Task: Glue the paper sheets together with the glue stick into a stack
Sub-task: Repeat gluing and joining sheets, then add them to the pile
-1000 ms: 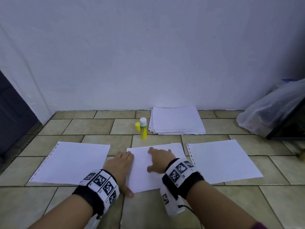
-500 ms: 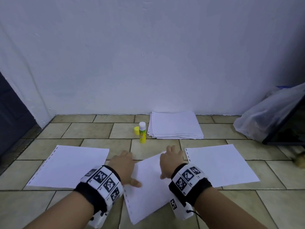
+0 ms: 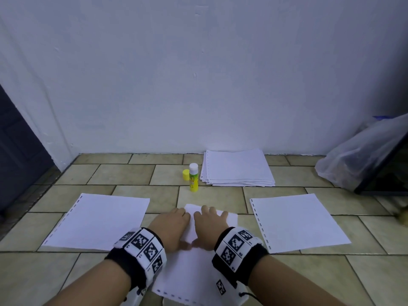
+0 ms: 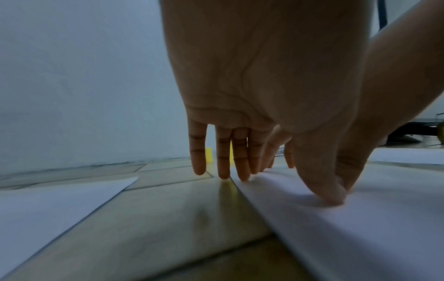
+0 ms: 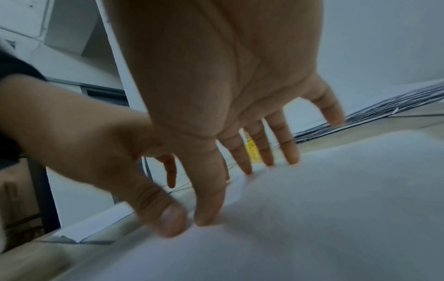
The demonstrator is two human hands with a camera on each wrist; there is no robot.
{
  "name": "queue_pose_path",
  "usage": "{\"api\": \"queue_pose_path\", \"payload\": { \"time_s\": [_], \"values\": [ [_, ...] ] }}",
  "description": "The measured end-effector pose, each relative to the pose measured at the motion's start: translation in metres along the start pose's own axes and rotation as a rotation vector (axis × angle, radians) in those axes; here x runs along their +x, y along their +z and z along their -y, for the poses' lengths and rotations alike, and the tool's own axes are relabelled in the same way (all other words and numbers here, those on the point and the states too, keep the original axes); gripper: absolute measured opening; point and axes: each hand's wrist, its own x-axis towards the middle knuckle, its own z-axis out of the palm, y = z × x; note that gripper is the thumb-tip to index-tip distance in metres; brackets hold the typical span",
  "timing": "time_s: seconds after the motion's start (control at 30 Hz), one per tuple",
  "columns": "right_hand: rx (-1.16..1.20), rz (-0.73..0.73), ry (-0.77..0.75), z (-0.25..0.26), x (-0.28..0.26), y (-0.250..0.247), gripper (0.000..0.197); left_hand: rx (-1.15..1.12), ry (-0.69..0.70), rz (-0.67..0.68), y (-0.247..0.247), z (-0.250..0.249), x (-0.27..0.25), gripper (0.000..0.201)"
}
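Two flat hands, left hand [image 3: 171, 228] and right hand [image 3: 207, 226], on middle sheet [image 3: 189, 274] (perforations only overhead)

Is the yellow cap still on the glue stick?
No, the cap sits on the floor beside the glue stick, whose white top is bare.

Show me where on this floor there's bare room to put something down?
Bare tile lies behind the left sheet, up to the wall and left of the yellow cap. Another patch lies between the paper stack and the plastic bag. The middle is crowded: both hands press the center sheet, glue stick just behind.
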Motion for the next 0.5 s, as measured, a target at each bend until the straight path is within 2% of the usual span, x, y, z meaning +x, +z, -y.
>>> {"api": "queue_pose_path", "payload": {
  "time_s": [0.1, 0.17, 0.3, 0.5],
  "values": [
    [0.041, 0.039, -0.104, -0.001, 0.005, 0.0, 0.069, -0.125, -0.045, 0.043, 0.013, 0.012, 0.0, 0.1],
    [0.114, 0.089, -0.134, 0.003, 0.007, 0.001, 0.074, -0.159, -0.046, 0.091, 0.016, 0.017, -0.003, 0.11],
    [0.157, 0.133, -0.142, 0.006, 0.009, 0.0, 0.075, -0.079, -0.056, 0.158, 0.015, 0.02, -0.003, 0.112],
    [0.313, 0.1, 0.069, -0.038, 0.009, -0.005, 0.059, -0.021, -0.058, 0.193, 0.015, 0.022, -0.003, 0.11]
  ]
}}
